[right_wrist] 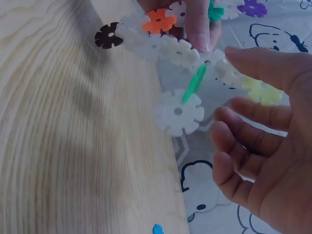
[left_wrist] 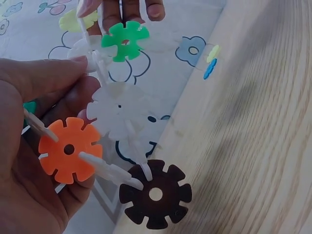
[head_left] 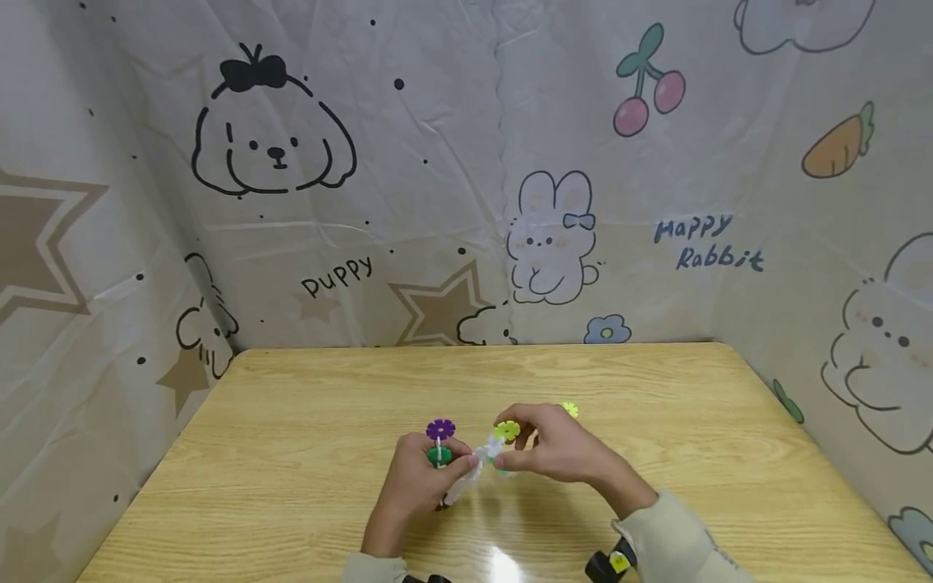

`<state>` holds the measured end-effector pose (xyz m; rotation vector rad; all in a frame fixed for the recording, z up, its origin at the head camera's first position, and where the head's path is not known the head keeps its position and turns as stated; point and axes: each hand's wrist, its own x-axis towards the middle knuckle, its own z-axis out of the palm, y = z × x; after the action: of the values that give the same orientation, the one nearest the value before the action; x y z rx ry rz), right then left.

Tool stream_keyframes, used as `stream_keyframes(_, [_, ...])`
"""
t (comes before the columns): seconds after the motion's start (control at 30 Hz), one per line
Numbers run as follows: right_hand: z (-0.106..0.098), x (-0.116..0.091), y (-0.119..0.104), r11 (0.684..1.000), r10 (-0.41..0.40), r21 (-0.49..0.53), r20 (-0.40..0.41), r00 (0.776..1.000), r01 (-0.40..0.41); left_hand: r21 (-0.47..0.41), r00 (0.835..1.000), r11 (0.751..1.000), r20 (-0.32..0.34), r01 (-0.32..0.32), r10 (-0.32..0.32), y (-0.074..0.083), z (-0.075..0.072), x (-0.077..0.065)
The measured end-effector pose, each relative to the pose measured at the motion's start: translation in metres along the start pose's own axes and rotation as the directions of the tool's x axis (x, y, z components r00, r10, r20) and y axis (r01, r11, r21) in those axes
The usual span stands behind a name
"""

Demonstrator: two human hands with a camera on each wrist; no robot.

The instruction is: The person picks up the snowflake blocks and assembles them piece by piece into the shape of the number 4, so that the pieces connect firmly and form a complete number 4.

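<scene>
A chain of interlocking plastic snowflake discs hangs between both hands above the table. My left hand (head_left: 417, 478) pinches a white disc (left_wrist: 113, 109) near the chain's middle. By its fingers sit a purple disc (head_left: 440, 424), a green disc (head_left: 439, 456) and an orange disc (left_wrist: 87, 141); a dark brown disc (left_wrist: 168, 209) hangs at the lower corner. My right hand (head_left: 560, 445) holds the far end between thumb and index finger, where a white disc joins a yellow disc (head_left: 508, 430). Below that end, a bright green disc (right_wrist: 196, 83) carries another white disc (right_wrist: 168, 119).
Beyond the right hand, a loose yellow disc (head_left: 570, 409) lies on the wooden table (head_left: 306, 405), with a blue disc (left_wrist: 210, 69) beside it. A printed cloth (head_left: 437, 162) stands behind the table and along both sides.
</scene>
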<state>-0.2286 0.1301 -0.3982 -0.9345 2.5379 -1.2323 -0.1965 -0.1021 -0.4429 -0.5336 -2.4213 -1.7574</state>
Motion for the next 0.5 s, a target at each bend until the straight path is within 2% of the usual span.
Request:
stream_keyframes(0.27, [0.0017,0.0040,-0.0056,0.999,-0.028,-0.020,0.035,0.999,0.029,0.051,1.000,0.999,0.016,-0.007,0.006,0.0029,0.0014,0.0002])
stream_keyframes(0.5, [0.0051,0.0051,-0.0082,1.000,-0.013,-0.007,0.063,0.998,0.014,0.086,0.999,0.996,0.025,-0.024,0.022,0.0023,0.0028,-0.0011])
